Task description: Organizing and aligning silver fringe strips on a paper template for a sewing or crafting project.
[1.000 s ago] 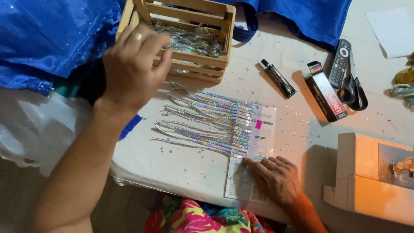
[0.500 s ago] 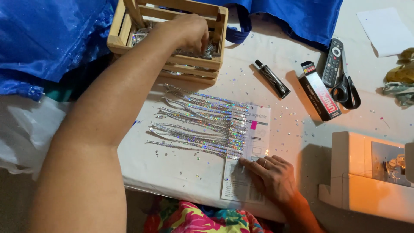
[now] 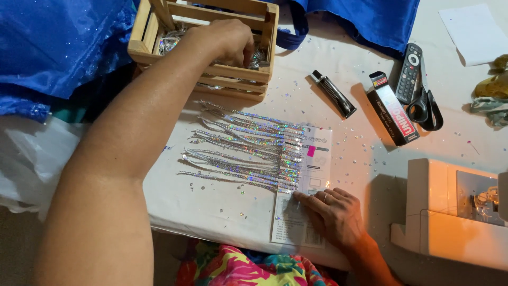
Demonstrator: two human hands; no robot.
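Meanwhile, the left hand reached into the slatted wooden crate at the table's far edge, fingers curled on shiny silver strands inside, while the right hand lay flat, nothing grasped, pinning the white paper sheet under the holographic sequin strips near the front edge.
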